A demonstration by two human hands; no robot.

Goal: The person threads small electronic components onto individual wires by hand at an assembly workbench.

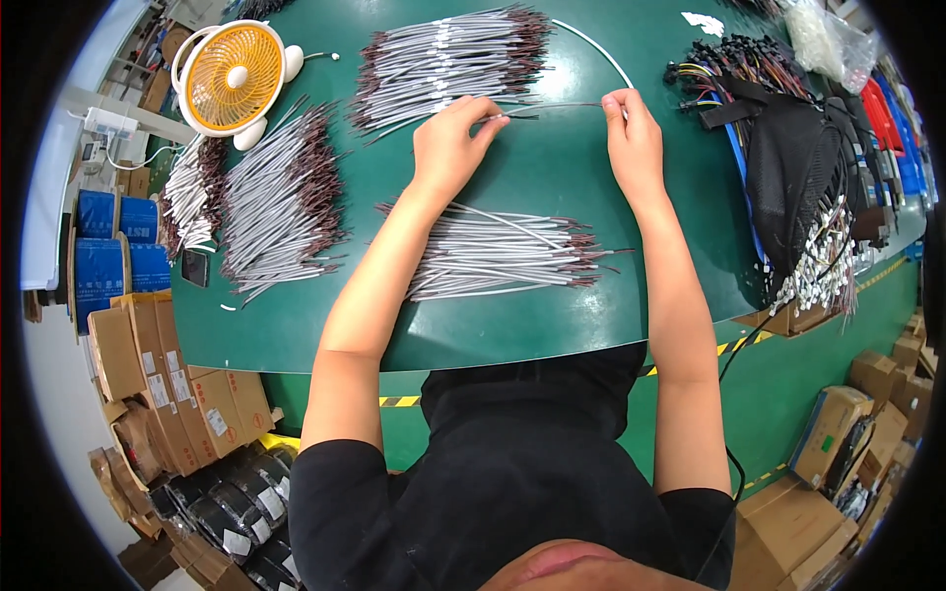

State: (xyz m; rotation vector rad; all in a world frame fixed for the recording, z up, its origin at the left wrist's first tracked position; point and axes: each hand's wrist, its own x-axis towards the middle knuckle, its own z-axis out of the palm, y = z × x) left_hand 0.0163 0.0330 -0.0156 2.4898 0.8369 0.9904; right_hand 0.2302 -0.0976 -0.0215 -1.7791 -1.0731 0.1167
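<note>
My left hand (451, 143) pinches one end of a thin grey cable (557, 106) over the green table (532, 182). My right hand (634, 138) pinches the same cable's other end, so the piece stretches level between both hands. Behind them lies a big bundle of grey cables with dark red wire ends (448, 61). Between my forearms, nearer to me, rests a smaller pile of the same cables (503, 254). A long white cable (594, 44) curves from the far bundle toward my right hand.
More grey cable bundles (281, 202) lie at the left beside a small orange desk fan (233, 77). A black mesh bag and coloured wire harnesses (788, 158) crowd the right. Cardboard boxes (163, 379) and blue spools (103, 246) stand on the floor at left.
</note>
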